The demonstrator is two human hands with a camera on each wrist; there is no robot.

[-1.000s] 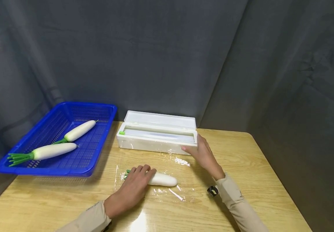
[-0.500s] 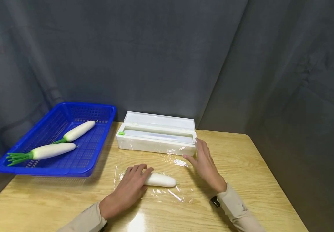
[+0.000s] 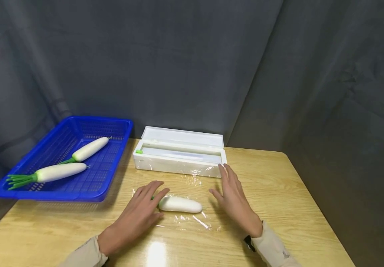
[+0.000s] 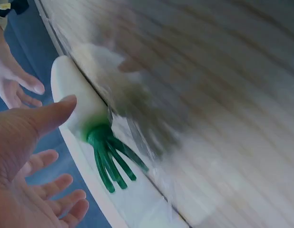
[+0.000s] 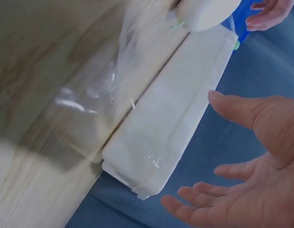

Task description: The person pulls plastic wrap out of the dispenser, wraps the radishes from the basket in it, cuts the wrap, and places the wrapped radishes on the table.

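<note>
A white radish [image 3: 180,204] with green stalks [image 4: 111,161] lies on clear plastic wrap [image 3: 195,221] spread over the table. My left hand [image 3: 135,207] hovers at its stalk end, fingers spread and holding nothing. The wrap runs back to a white cling film dispenser [image 3: 175,165], whose lid is raised and which has a green slider [image 3: 139,151] at its left end. Just in front of the dispenser's right corner is my right hand [image 3: 236,198], its fingers extended and apart; in the right wrist view a gap shows between thumb and fingers.
At the left stands a blue plastic basket [image 3: 111,174] with two more radishes in it, one radish [image 3: 61,172] in front of the other radish [image 3: 90,149]. Dark grey curtains [image 3: 178,66] hang behind the wooden table [image 3: 272,193] and along its right side.
My left hand has let go of the radish and drawn back to the left, uncovering more of it. My right hand has come off the dispenser's right end, slightly toward me.
</note>
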